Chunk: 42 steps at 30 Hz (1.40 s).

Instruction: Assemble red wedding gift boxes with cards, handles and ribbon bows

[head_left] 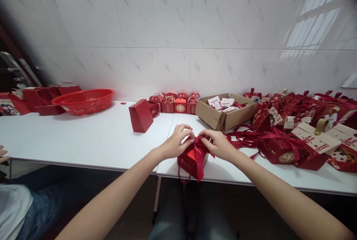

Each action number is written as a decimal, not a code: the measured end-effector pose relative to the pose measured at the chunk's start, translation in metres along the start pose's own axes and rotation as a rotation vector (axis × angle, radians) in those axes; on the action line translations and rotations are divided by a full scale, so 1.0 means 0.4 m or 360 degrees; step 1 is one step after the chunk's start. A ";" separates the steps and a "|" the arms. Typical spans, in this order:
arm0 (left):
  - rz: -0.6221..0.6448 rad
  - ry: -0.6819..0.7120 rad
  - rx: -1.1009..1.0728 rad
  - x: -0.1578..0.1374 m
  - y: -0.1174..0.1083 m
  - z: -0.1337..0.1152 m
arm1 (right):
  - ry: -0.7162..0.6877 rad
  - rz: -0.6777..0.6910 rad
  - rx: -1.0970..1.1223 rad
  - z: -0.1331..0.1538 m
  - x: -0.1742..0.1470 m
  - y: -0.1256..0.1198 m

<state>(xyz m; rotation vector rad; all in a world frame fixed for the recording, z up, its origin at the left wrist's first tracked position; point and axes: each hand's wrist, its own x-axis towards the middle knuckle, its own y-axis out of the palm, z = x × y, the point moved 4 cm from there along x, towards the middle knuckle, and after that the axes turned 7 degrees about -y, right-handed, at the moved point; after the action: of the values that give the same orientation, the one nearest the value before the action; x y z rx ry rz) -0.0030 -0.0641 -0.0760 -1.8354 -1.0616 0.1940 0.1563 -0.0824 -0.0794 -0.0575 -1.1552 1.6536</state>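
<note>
A small red gift box [186, 165] stands at the table's front edge, with a cord handle hanging down its front. A dark red ribbon [199, 164] is looped in a bow on its top, one tail falling over the front. My left hand [180, 140] pinches the ribbon at the bow's left side, fingers curled. From the right, my right hand [213, 142] has its thumb and fingers closed on the bow's other side. The knot between the hands is partly covered by fingers.
A cardboard box [225, 115] of printed cards stands behind my hands. Loose ribbons [245, 138] and many red gift boxes [284, 151] crowd the right. A tall red box [141, 116] and red basin [86, 102] stand left; another person sits at far left.
</note>
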 end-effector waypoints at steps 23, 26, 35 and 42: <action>-0.0072 0.0102 -0.0153 0.002 0.016 -0.006 | 0.0378 0.0008 0.0418 -0.002 -0.025 0.017; -0.0113 0.0168 0.0082 0.003 0.009 -0.013 | 0.0320 0.0059 0.0355 -0.006 -0.022 0.018; -0.0109 0.0341 0.0752 -0.008 0.012 -0.028 | 0.0225 0.0147 0.0323 0.002 -0.020 0.014; 0.0030 0.0044 0.0147 -0.002 -0.001 -0.007 | 0.0165 0.0139 0.0518 0.007 -0.022 0.020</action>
<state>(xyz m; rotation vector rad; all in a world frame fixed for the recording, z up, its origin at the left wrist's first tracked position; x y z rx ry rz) -0.0020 -0.0666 -0.0746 -1.7610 -1.0009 0.2246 0.1528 -0.0907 -0.0879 0.0136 -0.8046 1.8749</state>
